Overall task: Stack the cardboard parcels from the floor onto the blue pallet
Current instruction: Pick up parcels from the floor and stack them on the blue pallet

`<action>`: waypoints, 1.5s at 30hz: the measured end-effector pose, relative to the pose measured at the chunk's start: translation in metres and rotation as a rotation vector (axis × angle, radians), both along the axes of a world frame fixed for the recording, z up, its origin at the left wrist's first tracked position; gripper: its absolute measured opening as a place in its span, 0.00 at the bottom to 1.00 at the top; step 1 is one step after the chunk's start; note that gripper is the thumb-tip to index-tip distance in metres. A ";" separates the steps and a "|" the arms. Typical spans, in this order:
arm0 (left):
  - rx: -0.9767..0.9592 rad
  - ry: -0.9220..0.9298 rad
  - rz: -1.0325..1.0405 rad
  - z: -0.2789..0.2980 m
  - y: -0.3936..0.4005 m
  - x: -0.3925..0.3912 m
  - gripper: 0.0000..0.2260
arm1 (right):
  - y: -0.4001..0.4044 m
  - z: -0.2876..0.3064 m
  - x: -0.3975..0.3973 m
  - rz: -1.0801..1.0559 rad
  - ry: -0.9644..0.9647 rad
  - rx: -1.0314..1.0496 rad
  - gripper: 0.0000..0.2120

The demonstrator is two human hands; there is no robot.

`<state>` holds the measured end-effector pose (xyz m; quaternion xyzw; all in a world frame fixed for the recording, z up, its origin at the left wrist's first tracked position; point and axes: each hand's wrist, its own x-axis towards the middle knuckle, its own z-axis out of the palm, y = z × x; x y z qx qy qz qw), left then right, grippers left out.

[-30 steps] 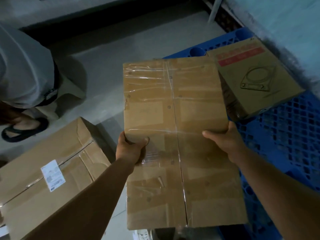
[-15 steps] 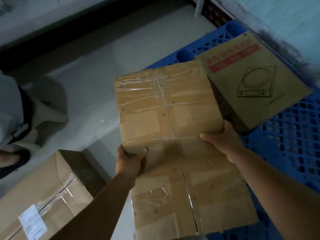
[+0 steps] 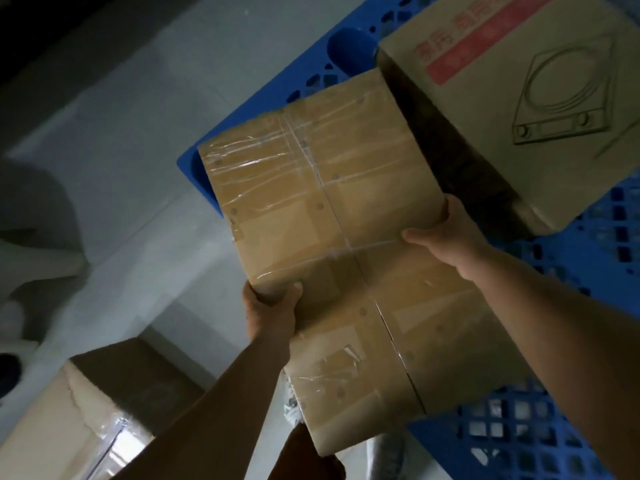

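Note:
I hold a long taped cardboard parcel (image 3: 332, 216) flat in front of me, over the near left corner of the blue pallet (image 3: 540, 427). My left hand (image 3: 270, 306) grips its left edge with the thumb on top. My right hand (image 3: 446, 237) grips its right edge. On the pallet just beyond lies a printed box (image 3: 512, 98) with a red stripe and a line drawing of a cooker. The held parcel's far right corner is close beside that box. Whether the parcel touches the pallet is hidden.
Another cardboard parcel (image 3: 79, 417) with clear tape sits on the pale floor (image 3: 145, 140) at lower left. A person's foot and clothing (image 3: 34, 244) show at the left edge. Dark shadow runs along the top left.
The parcel has moved forward and to the right, over the pallet and close to the printed box. My view has swung right; the floor parcel and the other person have slid toward the left edge.

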<state>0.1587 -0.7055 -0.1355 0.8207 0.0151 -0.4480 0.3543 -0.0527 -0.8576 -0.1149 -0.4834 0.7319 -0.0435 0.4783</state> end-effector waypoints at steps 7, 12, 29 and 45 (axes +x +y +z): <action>0.043 0.014 -0.001 -0.035 -0.025 0.001 0.34 | -0.025 -0.050 0.008 0.000 0.089 -0.019 0.54; 0.062 0.003 -0.013 -0.037 -0.027 0.000 0.34 | -0.026 -0.056 0.009 0.025 0.133 -0.017 0.54; 0.184 -0.073 -0.171 -0.019 -0.037 -0.050 0.30 | 0.130 -0.028 -0.035 -0.159 0.341 0.210 0.52; 0.202 -0.043 -0.351 -0.027 -0.075 -0.093 0.28 | 0.114 -0.033 -0.087 -0.328 0.101 0.069 0.46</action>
